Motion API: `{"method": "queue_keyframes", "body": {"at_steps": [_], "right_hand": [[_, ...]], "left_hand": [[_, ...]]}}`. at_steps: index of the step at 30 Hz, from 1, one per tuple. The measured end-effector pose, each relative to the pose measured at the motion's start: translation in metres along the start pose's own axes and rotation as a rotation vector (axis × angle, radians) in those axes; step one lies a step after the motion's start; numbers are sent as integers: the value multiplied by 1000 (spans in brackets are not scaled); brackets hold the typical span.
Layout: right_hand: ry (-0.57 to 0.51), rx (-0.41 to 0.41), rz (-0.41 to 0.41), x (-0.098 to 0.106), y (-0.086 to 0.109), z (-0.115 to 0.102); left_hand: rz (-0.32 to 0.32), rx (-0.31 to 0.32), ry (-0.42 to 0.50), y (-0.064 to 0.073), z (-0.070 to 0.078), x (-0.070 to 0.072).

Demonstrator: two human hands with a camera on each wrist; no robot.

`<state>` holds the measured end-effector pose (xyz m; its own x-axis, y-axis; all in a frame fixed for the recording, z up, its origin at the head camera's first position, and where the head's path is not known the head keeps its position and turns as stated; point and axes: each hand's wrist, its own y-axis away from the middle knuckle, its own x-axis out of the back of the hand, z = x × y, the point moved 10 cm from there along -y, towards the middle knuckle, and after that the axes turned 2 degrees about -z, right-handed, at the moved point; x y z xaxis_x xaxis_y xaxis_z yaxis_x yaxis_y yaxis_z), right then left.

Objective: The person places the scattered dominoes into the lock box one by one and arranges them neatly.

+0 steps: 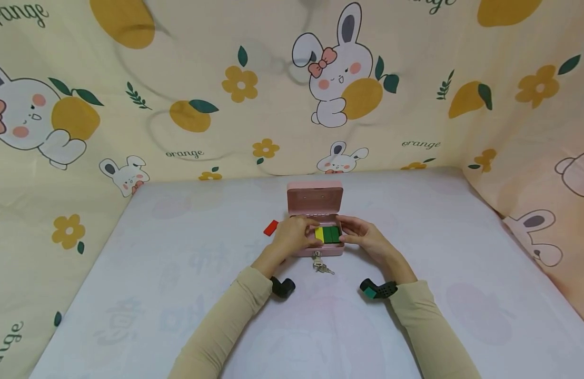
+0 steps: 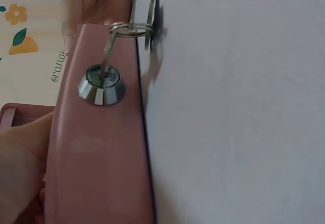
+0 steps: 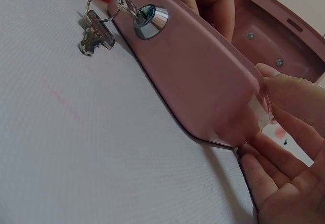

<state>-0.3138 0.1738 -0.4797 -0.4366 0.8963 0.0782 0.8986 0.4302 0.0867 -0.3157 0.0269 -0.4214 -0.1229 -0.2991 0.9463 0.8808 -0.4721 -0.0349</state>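
Note:
A pink metal cash box stands with its lid raised. Inside lie green blocks beside a yellow block. My left hand reaches in over the left side, thumb and fingers bent at the two ends of the yellow block. At the right side, my right hand holds the box, its thumb at the front corner and fingers along the outer wall. A key sits in the front lock, and more keys hang from its ring. The left hand hides the box's left interior.
A red block lies on the white tablecloth, left of the box. Behind the table hangs a cream cloth printed with rabbits and oranges. Black wrist cameras are worn on both wrists.

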Motion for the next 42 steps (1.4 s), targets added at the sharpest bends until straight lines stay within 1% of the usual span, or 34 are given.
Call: {"method": "queue_keyframes", "body": {"at_steps": [5, 8, 12, 15, 19, 22, 30, 37, 42], "right_hand": [[3, -13, -3, -1, 0, 0], [2, -13, -4, -1, 0, -1], [8, -10, -6, -1, 0, -1], [21, -6, -5, -1, 1, -1], [21, 11, -1, -1, 1, -3], [22, 15, -1, -1, 1, -3], [33, 10, 1, 0, 0, -2], [36, 6, 6, 0, 0, -2], [30, 1, 12, 0, 0, -2]], "left_hand": [[-6, -14, 116, 2, 0, 3], [-7, -23, 159, 3, 0, 5], [-13, -36, 174, 4, -1, 6], [-11, -33, 221, 5, -3, 7], [16, -32, 328, 8, -8, 11], [45, -50, 373, 10, -8, 15], [87, -71, 406, 16, -9, 25], [101, -51, 427, 26, -14, 27], [134, -53, 424, 32, -16, 28]]}}
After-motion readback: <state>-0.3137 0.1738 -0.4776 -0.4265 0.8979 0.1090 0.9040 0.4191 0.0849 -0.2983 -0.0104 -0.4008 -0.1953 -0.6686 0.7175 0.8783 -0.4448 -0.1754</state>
